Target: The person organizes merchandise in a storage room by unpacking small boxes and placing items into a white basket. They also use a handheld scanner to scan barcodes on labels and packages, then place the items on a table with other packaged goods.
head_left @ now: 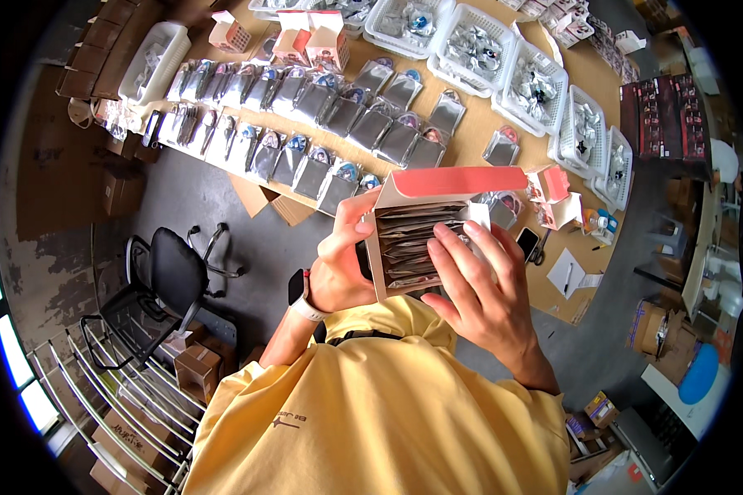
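An open carton (450,181) with a red flap is held up in front of my chest. Inside it, a row of flat sealed packets (409,239) stands packed on edge. My left hand (347,247) grips the carton's left side, the thumb low and the fingers around the wall. Over the carton's right part lies my right hand (479,276), its fingers stretched out and touching the packets' edges. Beyond the carton, rows of grey packets (314,103) lie on the wooden table (470,124).
White plastic baskets (470,49) with small bagged parts line the table's far and right sides. Small red-and-white boxes (326,45) stand at the back. A phone (527,241), scissors (540,252) and paper with a pen (566,276) lie at right. A black office chair (177,272) stands left.
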Action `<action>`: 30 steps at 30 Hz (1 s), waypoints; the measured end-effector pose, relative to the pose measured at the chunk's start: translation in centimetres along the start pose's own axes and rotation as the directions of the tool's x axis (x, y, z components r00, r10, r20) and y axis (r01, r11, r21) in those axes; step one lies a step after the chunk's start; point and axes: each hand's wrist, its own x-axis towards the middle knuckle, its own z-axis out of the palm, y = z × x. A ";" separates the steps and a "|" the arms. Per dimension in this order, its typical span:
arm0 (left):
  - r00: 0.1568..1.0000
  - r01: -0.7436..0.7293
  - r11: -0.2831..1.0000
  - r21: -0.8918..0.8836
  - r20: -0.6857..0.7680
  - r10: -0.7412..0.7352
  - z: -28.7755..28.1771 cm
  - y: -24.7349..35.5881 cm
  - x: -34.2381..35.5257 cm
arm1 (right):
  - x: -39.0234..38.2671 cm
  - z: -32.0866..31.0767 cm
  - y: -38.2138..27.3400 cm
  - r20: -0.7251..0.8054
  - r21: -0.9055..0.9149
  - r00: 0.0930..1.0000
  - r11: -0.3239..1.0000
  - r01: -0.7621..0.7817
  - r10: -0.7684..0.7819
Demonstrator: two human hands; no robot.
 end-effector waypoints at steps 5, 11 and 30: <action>1.000 0.010 1.000 0.023 -0.006 -0.010 0.4 0.3 0.4 | -0.2 -0.6 0.2 -0.087 0.064 0.996 0.998 -0.011 0.016; 1.000 -0.012 0.999 0.048 0.004 0.012 0.5 0.6 0.9 | 0.2 -1.1 0.5 -0.088 0.100 0.995 0.994 -0.046 0.055; 1.000 -0.018 0.998 0.057 0.016 0.018 1.1 0.6 1.2 | -0.5 -0.7 1.8 -0.148 0.324 0.987 0.946 -0.009 0.060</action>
